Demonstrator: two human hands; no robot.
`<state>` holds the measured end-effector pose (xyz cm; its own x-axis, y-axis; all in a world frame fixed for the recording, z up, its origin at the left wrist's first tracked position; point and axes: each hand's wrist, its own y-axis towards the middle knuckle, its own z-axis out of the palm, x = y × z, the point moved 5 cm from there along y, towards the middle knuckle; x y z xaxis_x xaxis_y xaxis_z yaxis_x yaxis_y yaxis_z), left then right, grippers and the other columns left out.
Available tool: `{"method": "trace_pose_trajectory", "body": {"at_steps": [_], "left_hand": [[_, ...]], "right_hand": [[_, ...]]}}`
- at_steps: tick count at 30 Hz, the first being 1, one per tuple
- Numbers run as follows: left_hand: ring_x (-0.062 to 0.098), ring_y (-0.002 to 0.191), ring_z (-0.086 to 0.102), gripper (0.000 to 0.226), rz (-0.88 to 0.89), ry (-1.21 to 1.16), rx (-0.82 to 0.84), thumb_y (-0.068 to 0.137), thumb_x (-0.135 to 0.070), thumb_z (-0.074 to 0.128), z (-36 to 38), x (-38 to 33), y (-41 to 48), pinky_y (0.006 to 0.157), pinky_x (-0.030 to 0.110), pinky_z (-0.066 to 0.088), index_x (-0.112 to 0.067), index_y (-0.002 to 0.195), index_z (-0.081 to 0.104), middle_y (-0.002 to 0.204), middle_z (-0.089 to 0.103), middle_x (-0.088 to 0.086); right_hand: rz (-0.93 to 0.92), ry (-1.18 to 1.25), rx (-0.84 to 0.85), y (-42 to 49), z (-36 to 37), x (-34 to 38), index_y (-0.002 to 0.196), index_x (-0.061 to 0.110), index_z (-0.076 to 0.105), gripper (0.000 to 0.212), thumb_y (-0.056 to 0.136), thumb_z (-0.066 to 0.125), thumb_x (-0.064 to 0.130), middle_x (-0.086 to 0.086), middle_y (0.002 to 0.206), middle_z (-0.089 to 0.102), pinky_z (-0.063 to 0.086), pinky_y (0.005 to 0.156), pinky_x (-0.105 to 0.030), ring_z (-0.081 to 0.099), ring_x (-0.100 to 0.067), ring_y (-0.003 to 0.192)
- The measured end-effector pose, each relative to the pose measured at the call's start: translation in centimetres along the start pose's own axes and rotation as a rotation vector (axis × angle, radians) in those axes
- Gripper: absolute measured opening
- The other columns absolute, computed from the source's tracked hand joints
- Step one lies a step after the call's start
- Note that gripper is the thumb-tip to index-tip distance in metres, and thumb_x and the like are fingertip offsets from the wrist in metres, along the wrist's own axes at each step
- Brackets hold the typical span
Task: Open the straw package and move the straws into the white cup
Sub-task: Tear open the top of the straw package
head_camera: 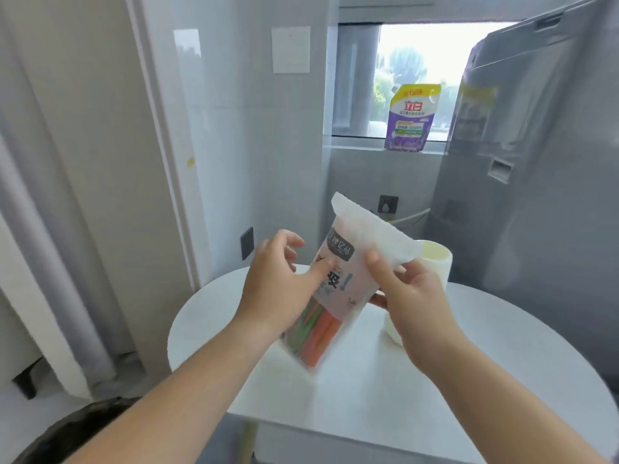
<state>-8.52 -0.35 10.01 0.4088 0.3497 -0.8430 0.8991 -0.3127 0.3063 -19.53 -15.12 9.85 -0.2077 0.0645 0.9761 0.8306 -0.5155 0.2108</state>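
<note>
I hold a pale pink straw package tilted above the round white table. Green and orange straws show through its clear lower part. My left hand grips the package's left side, thumb laid across the printed front, the other fingers curled loosely near its edge. My right hand pinches the right side just below the white top flap, thumb on the front. Behind my right hand stands the white cup, partly hidden by the hand and the package.
A grey appliance stands at the right, close to the table. A purple detergent pouch sits on the window sill. Tiled wall, sockets and a curtain lie to the left. A dark object sits on the floor at bottom left.
</note>
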Motion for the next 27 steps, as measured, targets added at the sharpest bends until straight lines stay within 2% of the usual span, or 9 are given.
{"method": "trace_pose_trajectory", "body": {"at_steps": [3, 5, 8, 11, 15, 19, 23, 25, 27], "left_hand": [[0.007, 0.088, 0.068, 0.028, -0.053, -0.178, 0.077, 0.084, -0.046, 0.077, 1.2, -0.8, -2.6, 0.074, 0.026, 0.055, -0.033, 0.102, 0.06, 0.101, 0.068, -0.006], [0.007, 0.092, 0.071, 0.031, -0.074, -0.327, 0.125, 0.079, -0.048, 0.08, 1.7, -1.0, -4.4, 0.079, 0.028, 0.059, -0.03, 0.099, 0.064, 0.098, 0.073, -0.008], [0.005, 0.096, 0.071, 0.043, -0.065, -0.389, 0.187, 0.069, -0.054, 0.081, 1.9, -1.4, -6.2, 0.089, 0.032, 0.059, -0.025, 0.098, 0.069, 0.096, 0.076, -0.011], [0.001, 0.105, 0.068, 0.033, -0.005, -0.373, 0.227, 0.079, -0.047, 0.083, 2.0, -2.2, -7.4, 0.093, 0.029, 0.055, -0.028, 0.103, 0.07, 0.104, 0.075, -0.015], [-0.003, 0.117, 0.061, 0.027, 0.162, -0.325, 0.256, 0.089, -0.032, 0.076, 2.3, -3.4, -8.4, 0.093, 0.024, 0.055, -0.03, 0.114, 0.066, 0.114, 0.071, -0.018], [0.004, 0.12, 0.06, 0.02, 0.257, -0.303, 0.284, 0.093, -0.025, 0.073, 2.9, -3.6, -9.1, 0.1, 0.03, 0.053, -0.028, 0.113, 0.068, 0.119, 0.066, -0.009], [0.005, 0.118, 0.063, 0.016, 0.148, -0.41, 0.329, 0.096, -0.03, 0.063, 2.9, -3.2, -8.8, 0.102, 0.033, 0.05, -0.028, 0.112, 0.068, 0.116, 0.071, -0.011], [0.01, 0.11, 0.068, 0.015, 0.074, -0.511, 0.331, 0.098, -0.028, 0.062, 2.6, -3.2, -8.6, 0.1, 0.042, 0.055, -0.022, 0.11, 0.068, 0.109, 0.074, -0.008], [0.012, 0.102, 0.071, 0.014, 0.024, -0.569, 0.346, 0.101, -0.021, 0.06, 2.5, -3.3, -8.5, 0.096, 0.047, 0.057, -0.01, 0.109, 0.066, 0.103, 0.075, -0.007]], "right_hand": [[-0.038, 0.004, 0.098, -2.4, -0.2, 0.0, 0.125, 0.018, 0.061, 0.028, 0.098, 0.062, 0.026, -0.006, 0.111, 0.076, 0.057, 0.094, -0.045, 0.073, -0.02, 0.105], [-0.02, 0.049, 0.177, -3.6, -0.6, -0.3, 0.124, 0.016, 0.056, 0.033, 0.097, 0.061, 0.034, -0.007, 0.119, 0.074, 0.052, 0.1, -0.049, 0.069, -0.023, 0.113], [0.084, 0.205, 0.213, -4.3, -1.7, -0.4, 0.104, 0.014, 0.065, 0.047, 0.092, 0.049, 0.057, -0.01, 0.123, 0.072, 0.048, 0.103, -0.052, 0.067, -0.03, 0.117], [0.175, 0.29, 0.176, -4.5, -2.8, 0.1, 0.097, 0.009, 0.063, 0.063, 0.085, 0.051, 0.069, -0.018, 0.114, 0.072, 0.051, 0.099, -0.049, 0.071, -0.037, 0.107], [0.178, 0.263, 0.142, -4.9, -3.0, 0.7, 0.095, 0.005, 0.061, 0.06, 0.084, 0.06, 0.063, -0.012, 0.098, 0.075, 0.055, 0.094, -0.045, 0.073, -0.033, 0.098], [0.144, 0.146, 0.123, -5.1, -2.9, 1.1, 0.123, 0.0, 0.054, 0.055, 0.097, 0.057, 0.049, -0.01, 0.111, 0.076, 0.054, 0.094, -0.045, 0.073, -0.029, 0.103], [0.112, 0.112, 0.103, -5.3, -2.9, 0.6, 0.108, 0.0, 0.052, 0.05, 0.092, 0.063, 0.046, -0.005, 0.103, 0.076, 0.053, 0.093, -0.044, 0.072, -0.021, 0.1], [0.06, 0.017, 0.132, -5.8, -2.4, 0.4, 0.098, 0.007, 0.051, 0.042, 0.088, 0.064, 0.045, 0.004, 0.099, 0.075, 0.05, 0.087, -0.037, 0.07, -0.016, 0.094], [-0.013, -0.078, 0.172, -6.1, -1.8, 0.2, 0.096, 0.006, 0.047, 0.036, 0.094, 0.067, 0.036, 0.009, 0.111, 0.074, 0.05, 0.08, -0.026, 0.069, -0.013, 0.102]]}}
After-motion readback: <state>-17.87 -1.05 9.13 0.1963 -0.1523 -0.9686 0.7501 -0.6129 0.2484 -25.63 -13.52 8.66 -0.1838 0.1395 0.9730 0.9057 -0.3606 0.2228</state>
